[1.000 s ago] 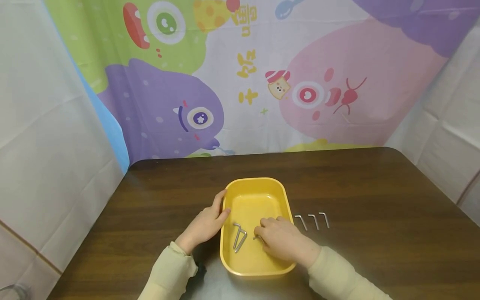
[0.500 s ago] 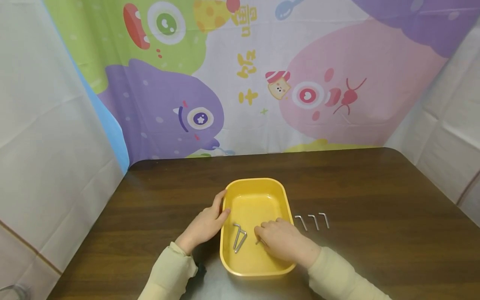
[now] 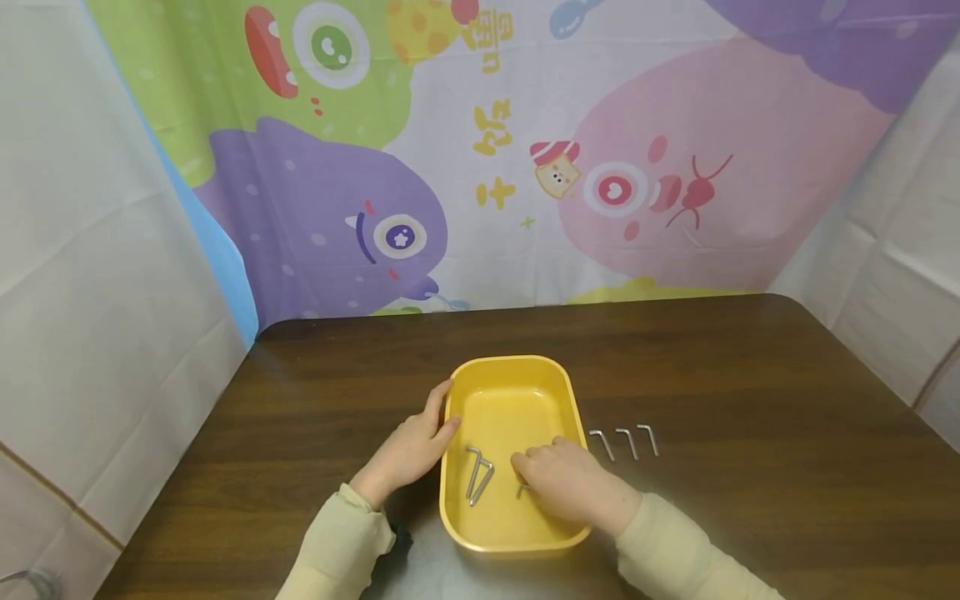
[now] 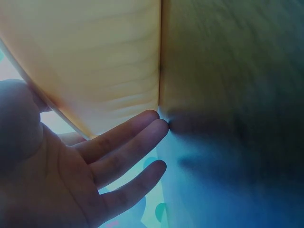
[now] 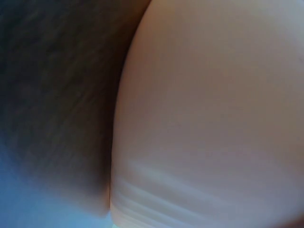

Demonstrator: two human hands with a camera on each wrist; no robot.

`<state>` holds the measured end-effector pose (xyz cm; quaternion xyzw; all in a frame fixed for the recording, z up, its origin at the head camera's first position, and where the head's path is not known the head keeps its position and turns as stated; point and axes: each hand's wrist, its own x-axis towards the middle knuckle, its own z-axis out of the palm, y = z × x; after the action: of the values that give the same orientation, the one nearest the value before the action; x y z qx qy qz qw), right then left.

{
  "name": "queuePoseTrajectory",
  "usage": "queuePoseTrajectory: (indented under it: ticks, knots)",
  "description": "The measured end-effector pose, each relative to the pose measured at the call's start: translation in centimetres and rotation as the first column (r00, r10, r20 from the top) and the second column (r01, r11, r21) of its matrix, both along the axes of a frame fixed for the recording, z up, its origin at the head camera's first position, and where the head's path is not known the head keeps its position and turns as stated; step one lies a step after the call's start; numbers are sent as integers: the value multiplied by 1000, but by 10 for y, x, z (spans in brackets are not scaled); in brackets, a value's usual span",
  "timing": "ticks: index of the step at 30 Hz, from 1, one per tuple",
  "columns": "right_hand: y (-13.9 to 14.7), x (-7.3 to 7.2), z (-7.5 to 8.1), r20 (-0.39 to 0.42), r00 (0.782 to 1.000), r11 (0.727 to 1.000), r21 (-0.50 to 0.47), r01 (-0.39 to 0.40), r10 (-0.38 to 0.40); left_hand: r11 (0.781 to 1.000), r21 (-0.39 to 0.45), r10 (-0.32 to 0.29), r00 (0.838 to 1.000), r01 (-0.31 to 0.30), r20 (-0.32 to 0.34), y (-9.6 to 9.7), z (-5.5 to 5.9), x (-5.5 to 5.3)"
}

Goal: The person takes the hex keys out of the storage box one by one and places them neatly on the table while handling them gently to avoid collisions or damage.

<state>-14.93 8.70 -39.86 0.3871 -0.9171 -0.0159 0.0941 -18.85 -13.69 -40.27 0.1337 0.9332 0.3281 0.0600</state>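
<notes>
My left hand [image 3: 408, 448] holds the left wall of a yellow plastic box [image 3: 517, 371], thumb over the rim and fingers along the outside. In the left wrist view the fingers of that hand [image 4: 126, 159] extend beside the box wall [image 4: 95, 57]. Inside the box, my right hand [image 3: 566, 479] pinches a small metal hex key [image 3: 522, 490]; only its bent end shows, the rest lies hidden under the hand. To the left of it, two L-shaped hex keys [image 3: 480, 477] lie on the box floor, touching or nearly so. The right wrist view shows mainly the box's outer wall [image 5: 204, 114].
Three hex keys [image 3: 626, 444] lie in a row on the dark wooden table [image 3: 750, 375], just right of the box. A cartoon-print cloth [image 3: 510, 250] hangs behind the table. Pale panels [image 3: 112, 208] stand on both sides.
The hex key in my right hand has turned, its visible end swinging from leftward to downward. That hand has shifted very slightly right. My left hand and the box have stayed put.
</notes>
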Motion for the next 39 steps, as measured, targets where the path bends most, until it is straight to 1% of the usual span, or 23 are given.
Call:
queuePoseTrajectory:
  ticks: [5, 15, 24, 33, 39]
  knots:
    - [1, 1, 0, 6, 1000, 1000, 5, -10, 10, 1000, -1, -3, 1000, 3, -3, 0, 0, 0]
    - [1, 1, 0, 68, 997, 998, 56, 21, -25, 1000, 5, 1, 1000, -1, -2, -1, 1, 1]
    - [1, 0, -2, 93, 995, 1000, 19, 17, -18, 1000, -11, -7, 1000, 7, -1, -1, 0, 1]
    - [1, 0, -1, 83, 997, 1000, -7, 5, -5, 1000, -3, -10, 1000, 10, -6, -1, 0, 0]
    - [1, -2, 1, 131, 991, 1000, -8, 23, -22, 1000, -2, -6, 1000, 6, -10, 0, 0, 0]
